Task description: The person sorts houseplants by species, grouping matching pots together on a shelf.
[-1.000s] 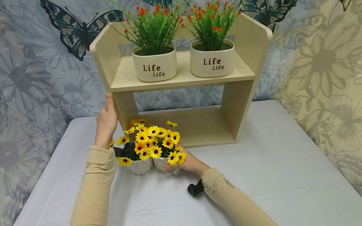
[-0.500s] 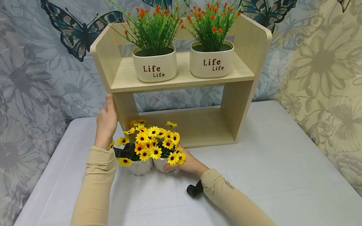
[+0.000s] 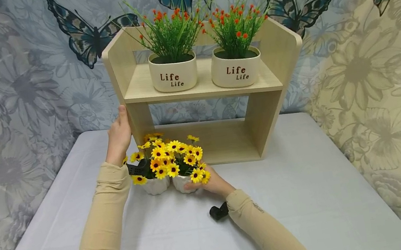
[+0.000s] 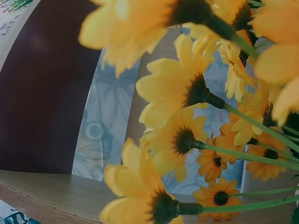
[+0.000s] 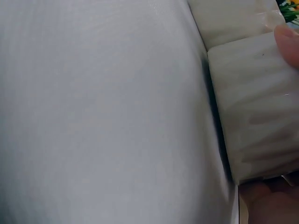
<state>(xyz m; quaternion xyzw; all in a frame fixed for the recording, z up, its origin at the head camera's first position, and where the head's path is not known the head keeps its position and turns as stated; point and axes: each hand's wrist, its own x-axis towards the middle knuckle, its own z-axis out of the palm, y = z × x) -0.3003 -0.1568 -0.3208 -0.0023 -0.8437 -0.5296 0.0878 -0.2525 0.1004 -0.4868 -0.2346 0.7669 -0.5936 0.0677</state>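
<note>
Against the shelf's left side: left hand upright beside the wooden shelf, pressed to its outer left panel, visible digit straight; rest of the fingers partly hidden.
In front of the shelf's lower opening: right hand holding the right white pot, thumb on the near face, other fingers round its right and underside.
White pots: right one in front of the shelf's lower left part, base at tabletop level; left white pot just beside it, nearer the shelf's left panel. Contact between the two not certain.
Yellow flowers: dark-centred, rising from both white pots, overlapping the shelf's lower left corner in head view.
On the shelf's upper board: left cream pot and right cream pot, apart, upright, both marked "Life Life", each with a red-flowered plant.
Behind the shelf: wall covering, flower pattern with large butterflies.
Right wrist: black device, nearer the viewer than the shelf.
</note>
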